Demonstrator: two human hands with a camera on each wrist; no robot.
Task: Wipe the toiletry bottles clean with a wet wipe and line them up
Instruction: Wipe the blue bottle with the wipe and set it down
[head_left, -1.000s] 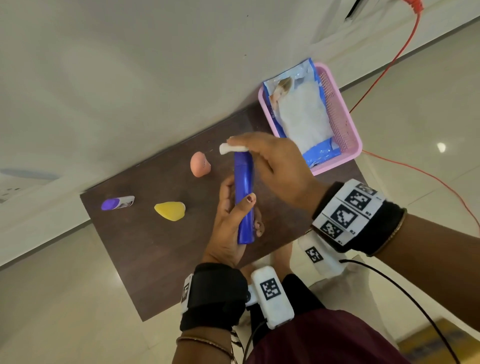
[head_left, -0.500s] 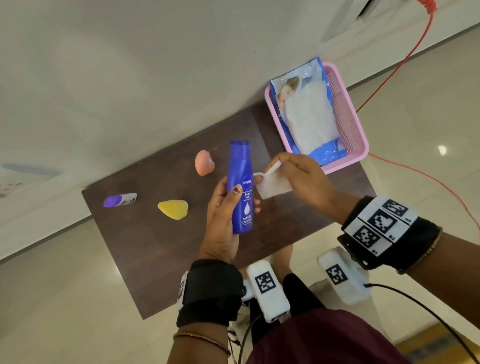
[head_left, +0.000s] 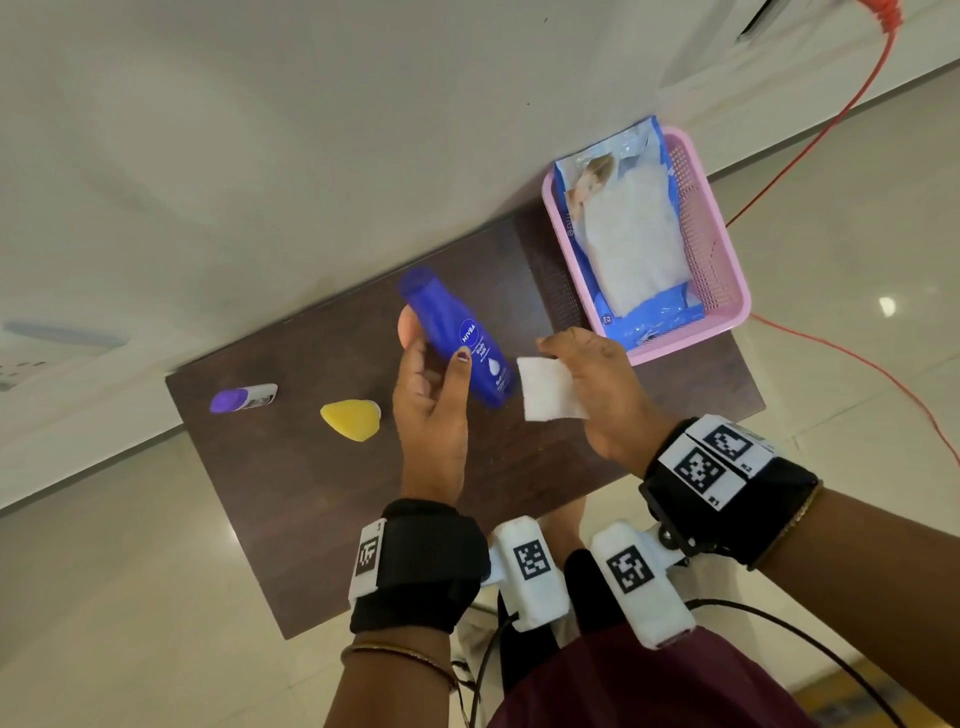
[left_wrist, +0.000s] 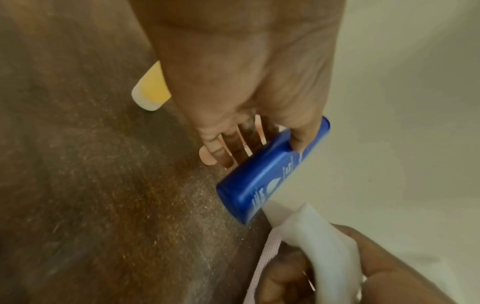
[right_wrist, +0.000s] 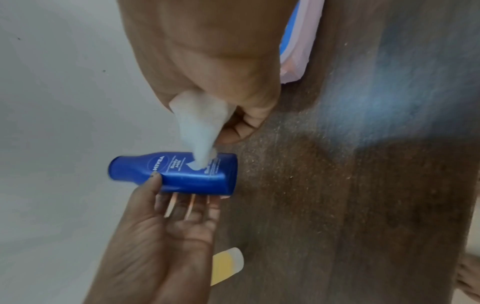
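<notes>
Left hand (head_left: 431, 410) grips blue lotion bottle (head_left: 457, 338) by thumb and fingers, lifted off counter (head_left: 291, 499), label exposed for wiping. Right hand (head_left: 597, 395) pinches wet wipe (head_left: 548, 388), just beside bottle base.

A blue Nivea body-milk bottle (head_left: 457, 338) is tilting above the dark worktop (head_left: 291, 488), cap away. A white wet wipe (head_left: 548, 388) is hanging folded just beside its base. A purple-capped bottle (head_left: 243, 399) and yellow bottle (head_left: 350, 420) are lying leftward, apart.
</notes>
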